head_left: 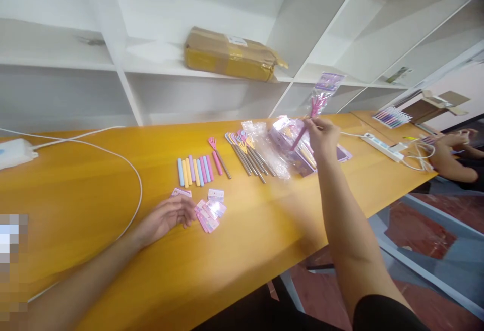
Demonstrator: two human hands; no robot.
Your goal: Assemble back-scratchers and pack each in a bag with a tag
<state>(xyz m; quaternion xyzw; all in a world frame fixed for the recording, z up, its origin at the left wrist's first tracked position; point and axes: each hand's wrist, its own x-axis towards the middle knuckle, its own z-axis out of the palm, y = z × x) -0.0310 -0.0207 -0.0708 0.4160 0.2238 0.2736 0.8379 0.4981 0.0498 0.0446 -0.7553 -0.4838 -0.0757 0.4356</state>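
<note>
My right hand [322, 136] is closed around a pink hand-shaped back scratcher [316, 105] in a clear bag with a purple header card [329, 81], raised above a box of bagged back scratchers [298, 144]. My left hand [168, 217] rests on the table, fingers loosely bent and apart, holding nothing. Beside its fingertips lie several printed cards [210, 211]. Behind them is a row of pastel handle sleeves [195, 170]. A loose pink-headed back scratcher [221, 160] lies right of these, followed by a bunch of metal-stemmed back scratchers [251, 157].
Clear plastic bags [270, 152] lie beside the box. A white power strip [382, 147] with cables is to the right, near another person's hands [454, 142]. A taped parcel [231, 54] sits on the white shelf. A white cable [139, 184] curves across the left of the table.
</note>
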